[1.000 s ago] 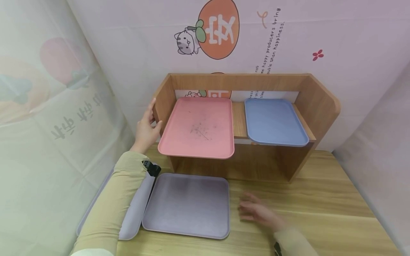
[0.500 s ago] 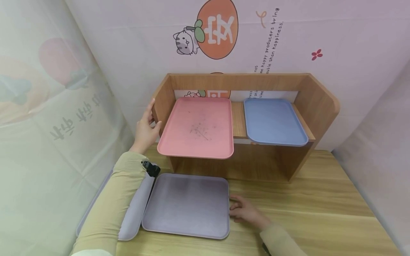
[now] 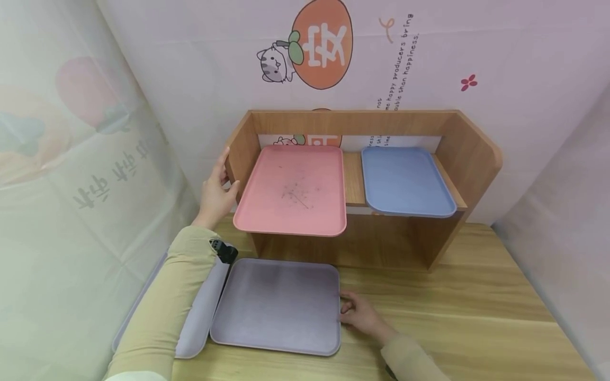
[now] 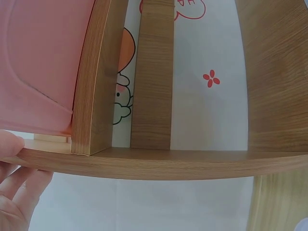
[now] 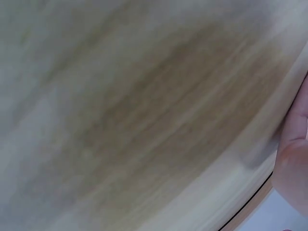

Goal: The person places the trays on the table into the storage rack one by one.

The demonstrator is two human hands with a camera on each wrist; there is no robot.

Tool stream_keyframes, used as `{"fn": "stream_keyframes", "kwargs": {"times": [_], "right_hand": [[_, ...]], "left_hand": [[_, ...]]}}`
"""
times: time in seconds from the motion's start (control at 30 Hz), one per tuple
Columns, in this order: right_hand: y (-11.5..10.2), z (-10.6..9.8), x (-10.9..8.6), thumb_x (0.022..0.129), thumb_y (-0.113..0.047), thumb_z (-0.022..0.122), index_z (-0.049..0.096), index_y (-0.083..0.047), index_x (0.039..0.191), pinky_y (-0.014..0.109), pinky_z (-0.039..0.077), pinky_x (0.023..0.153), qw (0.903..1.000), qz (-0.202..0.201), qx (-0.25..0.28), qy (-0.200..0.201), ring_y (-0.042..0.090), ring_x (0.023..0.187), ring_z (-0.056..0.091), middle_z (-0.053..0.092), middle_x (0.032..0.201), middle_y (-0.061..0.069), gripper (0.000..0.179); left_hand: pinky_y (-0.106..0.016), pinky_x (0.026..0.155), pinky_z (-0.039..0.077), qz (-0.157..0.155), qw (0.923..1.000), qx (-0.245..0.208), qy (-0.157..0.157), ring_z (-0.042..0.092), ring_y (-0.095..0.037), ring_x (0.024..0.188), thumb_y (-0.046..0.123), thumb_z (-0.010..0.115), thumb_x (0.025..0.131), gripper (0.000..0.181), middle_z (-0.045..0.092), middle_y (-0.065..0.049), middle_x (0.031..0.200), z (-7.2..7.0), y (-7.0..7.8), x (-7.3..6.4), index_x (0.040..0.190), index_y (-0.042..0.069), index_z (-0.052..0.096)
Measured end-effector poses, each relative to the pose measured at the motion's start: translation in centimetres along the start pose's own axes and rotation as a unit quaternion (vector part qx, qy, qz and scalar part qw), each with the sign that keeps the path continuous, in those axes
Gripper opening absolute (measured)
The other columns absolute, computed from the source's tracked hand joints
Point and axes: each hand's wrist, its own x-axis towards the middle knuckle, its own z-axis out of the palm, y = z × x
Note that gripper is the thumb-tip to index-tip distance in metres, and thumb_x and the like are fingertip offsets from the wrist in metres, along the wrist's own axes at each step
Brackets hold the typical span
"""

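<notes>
A desktop wooden shelf [image 3: 355,124] stands against the back wall. My left hand [image 3: 216,196] holds its left side panel; in the left wrist view the thumb lies on one side of the panel's edge [image 4: 168,168] and the fingers on the other. On the upper board lie a pink tray [image 3: 297,185] at left and a smaller blue tray [image 3: 407,180] at right, both jutting over the front. My right hand [image 3: 364,317] has its curled fingers on the right rim of a grey-purple tray [image 3: 276,307] lying flat on the table. The right wrist view is mostly blurred wood grain.
Another grey-purple tray [image 3: 200,317] lies at the left, partly behind my left sleeve [image 3: 167,301]. The wooden table [image 3: 457,312] extends to the right. Printed cloth walls [image 3: 190,69] enclose the back and sides.
My right hand has moved left across the table to the right rim of the grey-purple tray, and its fingers have settled there. My left hand and the trays have stayed in place.
</notes>
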Motion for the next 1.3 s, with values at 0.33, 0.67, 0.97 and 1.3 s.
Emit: {"fn": "stream_keyframes", "kwargs": {"times": [0.33, 0.67, 0.97, 1.3], "right_hand": [[-0.7, 0.7, -0.5, 0.072, 0.009, 0.068, 0.045, 0.012, 0.129, 0.026, 0.053, 0.051, 0.9991, 0.010, -0.017, 0.038, 0.014, 0.059, 0.055, 0.058, 0.080, 0.012, 0.061], [-1.1, 0.8, -0.7, 0.070, 0.009, 0.067, 0.046, 0.012, 0.128, 0.025, 0.052, 0.049, 0.9978, 0.014, -0.040, 0.050, 0.014, 0.057, 0.054, 0.059, 0.078, 0.010, 0.062], [-1.0, 0.2, -0.9, 0.064, 0.009, 0.062, 0.048, 0.008, 0.129, 0.024, 0.050, 0.049, 0.9951, 0.038, -0.059, 0.070, 0.013, 0.057, 0.053, 0.058, 0.077, 0.008, 0.067], [-0.3, -1.6, -1.9, 0.068, 0.007, 0.062, 0.043, 0.013, 0.130, 0.023, 0.050, 0.051, 0.9979, 0.030, -0.034, 0.047, 0.013, 0.060, 0.054, 0.060, 0.079, 0.010, 0.065]], "left_hand": [[-0.051, 0.090, 0.051, 0.007, 1.0000, 0.006, 0.004, 0.054, -0.042, 0.119, -0.001, 0.056, 0.090, 0.077, 0.048, -0.028, 0.136, 0.0, 0.0, 0.0, 0.151, 0.030, 0.021], [-0.051, 0.089, 0.051, 0.008, 0.9999, 0.009, 0.004, 0.054, -0.042, 0.119, -0.001, 0.057, 0.090, 0.077, 0.047, -0.028, 0.137, 0.0, 0.0, 0.0, 0.151, 0.030, 0.021], [-0.051, 0.090, 0.050, 0.001, 1.0000, 0.005, 0.000, 0.053, -0.041, 0.120, 0.000, 0.057, 0.091, 0.078, 0.046, -0.026, 0.139, 0.1, -0.3, 0.2, 0.151, 0.033, 0.020], [-0.051, 0.091, 0.050, 0.003, 1.0000, 0.010, -0.001, 0.052, -0.041, 0.121, 0.000, 0.056, 0.091, 0.079, 0.046, -0.026, 0.139, 0.2, -0.3, 0.0, 0.151, 0.034, 0.019]]}}
